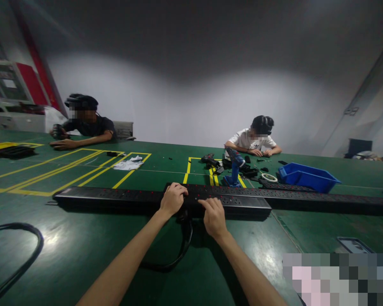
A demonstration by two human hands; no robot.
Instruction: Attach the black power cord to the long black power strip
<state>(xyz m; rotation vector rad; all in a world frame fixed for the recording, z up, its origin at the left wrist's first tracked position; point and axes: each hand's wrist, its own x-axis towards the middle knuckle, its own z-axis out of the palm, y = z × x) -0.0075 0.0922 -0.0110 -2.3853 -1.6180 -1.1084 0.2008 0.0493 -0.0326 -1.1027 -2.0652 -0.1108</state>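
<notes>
A long black power strip with rows of sockets and small red dots lies across the table before me. My left hand rests on its middle, with the fingers bent over a raised black section and gripping it. Just to the right, my right hand has its index finger stretched out to the strip's top, by a small pale spot. The other fingers are loosely bent, and nothing shows in them. A thick black cable comes from the strip's near side, between my forearms, and curves left.
Behind it runs another long black strip. Beyond stand a blue cordless drill, a blue bin, a tape roll and loose black parts. Papers lie on yellow markings. A looped cable is at left. Two people sit opposite.
</notes>
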